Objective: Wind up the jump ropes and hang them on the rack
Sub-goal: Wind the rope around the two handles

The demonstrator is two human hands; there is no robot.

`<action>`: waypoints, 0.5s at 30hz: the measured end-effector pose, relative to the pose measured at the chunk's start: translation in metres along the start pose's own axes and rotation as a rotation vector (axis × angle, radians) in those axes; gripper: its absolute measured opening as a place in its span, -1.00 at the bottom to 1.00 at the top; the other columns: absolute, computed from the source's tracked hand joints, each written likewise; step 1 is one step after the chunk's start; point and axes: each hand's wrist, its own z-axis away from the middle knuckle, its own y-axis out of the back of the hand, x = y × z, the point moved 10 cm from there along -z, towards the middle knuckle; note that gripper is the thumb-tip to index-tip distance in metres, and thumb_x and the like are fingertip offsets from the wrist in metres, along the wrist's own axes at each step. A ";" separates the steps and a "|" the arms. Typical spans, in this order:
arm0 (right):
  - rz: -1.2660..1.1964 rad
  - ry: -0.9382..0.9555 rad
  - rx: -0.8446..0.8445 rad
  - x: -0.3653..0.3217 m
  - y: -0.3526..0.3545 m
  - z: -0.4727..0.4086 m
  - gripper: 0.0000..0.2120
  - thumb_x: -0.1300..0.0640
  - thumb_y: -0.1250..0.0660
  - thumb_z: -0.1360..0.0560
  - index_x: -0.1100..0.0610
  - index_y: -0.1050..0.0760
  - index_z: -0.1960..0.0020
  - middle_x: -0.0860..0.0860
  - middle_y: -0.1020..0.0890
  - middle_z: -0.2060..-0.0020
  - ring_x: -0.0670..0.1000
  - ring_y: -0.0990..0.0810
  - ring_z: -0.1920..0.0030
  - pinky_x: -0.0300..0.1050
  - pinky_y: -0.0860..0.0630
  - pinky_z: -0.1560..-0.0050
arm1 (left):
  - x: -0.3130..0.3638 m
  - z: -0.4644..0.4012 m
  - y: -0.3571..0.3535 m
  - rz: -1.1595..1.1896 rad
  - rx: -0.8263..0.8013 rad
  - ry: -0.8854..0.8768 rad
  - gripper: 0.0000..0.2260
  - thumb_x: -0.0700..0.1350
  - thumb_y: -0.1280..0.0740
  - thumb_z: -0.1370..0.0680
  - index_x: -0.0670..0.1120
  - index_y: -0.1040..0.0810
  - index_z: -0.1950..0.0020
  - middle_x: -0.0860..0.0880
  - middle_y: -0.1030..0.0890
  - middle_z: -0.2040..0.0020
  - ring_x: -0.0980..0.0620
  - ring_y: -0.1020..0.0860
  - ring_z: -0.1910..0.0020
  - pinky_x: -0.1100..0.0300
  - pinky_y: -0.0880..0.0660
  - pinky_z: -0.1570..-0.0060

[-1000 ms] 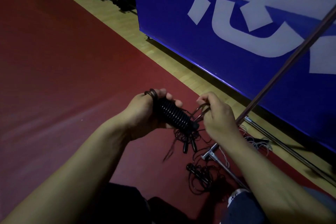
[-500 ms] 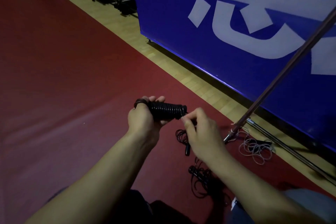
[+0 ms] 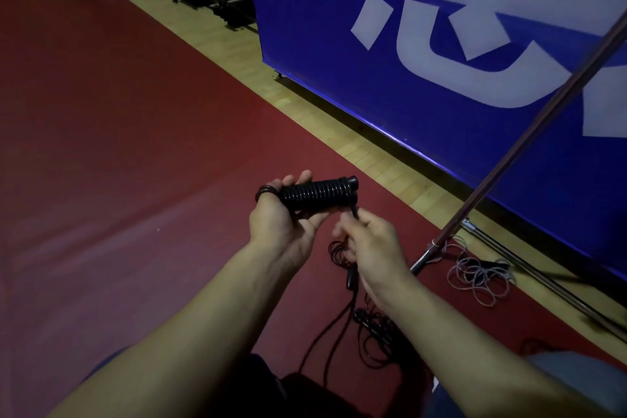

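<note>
Two hands (image 3: 285,224) (image 3: 376,248), one wound black rope (image 3: 317,195), one black tangle (image 3: 373,326), one pale rope (image 3: 478,276), one pole (image 3: 529,132), one blue banner (image 3: 339,27)

The right hand (image 3: 375,244) hides the rope's (image 3: 317,195) free end — gone behind the fingers. The rack pole (image 3: 529,142) runs off frame top-right, and the dark floor tangle (image 3: 376,332) blurs together.
</note>
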 end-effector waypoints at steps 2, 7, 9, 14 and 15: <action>-0.214 -0.057 -0.007 -0.001 -0.001 0.001 -0.65 -0.15 -0.16 -0.61 0.04 -0.58 0.09 -0.05 -0.36 0.46 -0.12 -0.28 0.45 -0.20 -0.22 0.41 | -0.003 -0.002 -0.001 0.034 -0.020 0.023 -0.87 -0.17 -0.11 -0.66 -0.09 -0.41 0.04 -0.15 -0.68 0.15 -0.17 -0.63 -0.01 -0.25 -0.60 0.30; -0.276 -0.111 -0.021 -0.004 0.003 0.001 -0.64 -0.17 -0.25 -0.52 -0.08 -0.49 -0.26 -0.08 -0.22 0.48 -0.16 -0.23 0.47 -0.27 -0.23 0.44 | -0.010 -0.001 -0.003 0.026 -0.087 0.089 -0.91 -0.13 -0.13 -0.66 -0.09 -0.41 -0.05 -0.20 -0.69 0.00 -0.24 -0.62 -0.12 -0.29 -0.61 0.18; -0.283 -0.077 -0.053 -0.009 0.001 0.001 -0.61 -0.14 -0.29 -0.45 -0.03 -0.52 -0.22 -0.09 -0.20 0.49 -0.15 -0.20 0.47 -0.25 -0.20 0.41 | -0.011 0.001 -0.005 0.035 -0.119 0.098 -0.89 -0.10 -0.14 -0.67 -0.09 -0.42 -0.06 -0.20 -0.69 -0.06 -0.26 -0.62 -0.15 -0.33 -0.55 -0.05; -0.372 -0.082 -0.144 -0.009 -0.017 0.009 -0.56 -0.12 -0.26 -0.47 0.08 -0.45 -0.27 -0.08 -0.22 0.51 -0.12 -0.19 0.49 -0.24 -0.24 0.44 | -0.008 0.010 -0.014 0.024 -0.255 0.120 -0.80 -0.01 -0.14 -0.65 -0.06 -0.41 0.11 -0.17 -0.67 -0.16 -0.28 -0.58 -0.21 -0.34 -0.47 -0.14; -0.365 -0.074 -0.147 -0.009 -0.017 0.009 -0.57 -0.11 -0.24 -0.50 0.11 -0.43 -0.27 -0.07 -0.21 0.52 -0.11 -0.19 0.50 -0.24 -0.25 0.45 | -0.009 0.013 -0.017 0.035 -0.286 0.134 -0.79 -0.01 -0.15 -0.65 -0.07 -0.40 0.13 -0.19 -0.66 -0.17 -0.29 -0.58 -0.21 -0.31 -0.52 -0.07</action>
